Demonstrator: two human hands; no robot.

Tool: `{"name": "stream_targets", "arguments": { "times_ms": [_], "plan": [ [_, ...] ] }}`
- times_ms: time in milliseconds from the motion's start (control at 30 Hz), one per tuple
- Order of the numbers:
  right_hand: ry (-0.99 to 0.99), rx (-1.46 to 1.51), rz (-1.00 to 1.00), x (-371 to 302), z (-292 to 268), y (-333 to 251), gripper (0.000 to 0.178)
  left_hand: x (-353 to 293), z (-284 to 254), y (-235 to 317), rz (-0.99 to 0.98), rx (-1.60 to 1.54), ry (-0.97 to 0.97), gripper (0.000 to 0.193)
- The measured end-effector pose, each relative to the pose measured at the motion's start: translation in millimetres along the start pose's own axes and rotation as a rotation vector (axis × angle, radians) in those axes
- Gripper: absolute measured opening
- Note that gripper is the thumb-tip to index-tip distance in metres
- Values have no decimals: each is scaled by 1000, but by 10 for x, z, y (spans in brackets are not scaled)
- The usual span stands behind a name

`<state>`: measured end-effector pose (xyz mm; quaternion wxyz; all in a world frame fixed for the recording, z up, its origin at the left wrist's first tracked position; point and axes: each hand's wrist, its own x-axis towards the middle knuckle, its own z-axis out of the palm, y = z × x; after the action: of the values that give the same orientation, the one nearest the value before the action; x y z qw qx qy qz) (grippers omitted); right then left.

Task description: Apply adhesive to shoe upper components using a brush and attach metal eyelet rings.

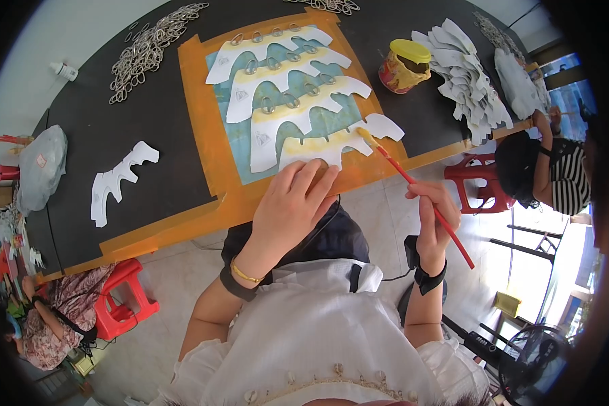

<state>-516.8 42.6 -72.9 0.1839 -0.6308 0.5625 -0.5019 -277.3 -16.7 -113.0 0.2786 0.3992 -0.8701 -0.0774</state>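
My left hand [296, 201] lies with its fingers stretched out on the lower edge of a white scalloped piece [311, 149], at the near side of the work mat. My right hand [434, 210] is closed around the red handle of a brush [413, 179]. The brush's yellowish bristles touch the piece's upper edge near its right end. Beyond it, more white scalloped pieces [262, 135] lie in overlapping rows, their upper edges coated yellow and set with oval metal rings [268, 105]. Beneath them is a blue-green sheet [226, 139] framed in orange tape [199, 115].
A tub with a yellow lid [410, 51] stands right of the mat, beside a heap of white pieces [467, 81]. Metal rings [145, 61] are piled at the far left. One loose scalloped piece [115, 177] lies left. Other people sit at both sides near red stools [125, 301].
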Motion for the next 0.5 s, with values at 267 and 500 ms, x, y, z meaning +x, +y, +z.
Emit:
{"name": "stream_targets", "arguments": {
  "times_ms": [267,500],
  "plan": [
    [-90,-93,-49,47,-44,-12,17,43,-48,51,-61,-114,72,50],
    [-179,-111,-17,112,-104,-113,22,288,226,287,35,-142,32,54]
  ]
}}
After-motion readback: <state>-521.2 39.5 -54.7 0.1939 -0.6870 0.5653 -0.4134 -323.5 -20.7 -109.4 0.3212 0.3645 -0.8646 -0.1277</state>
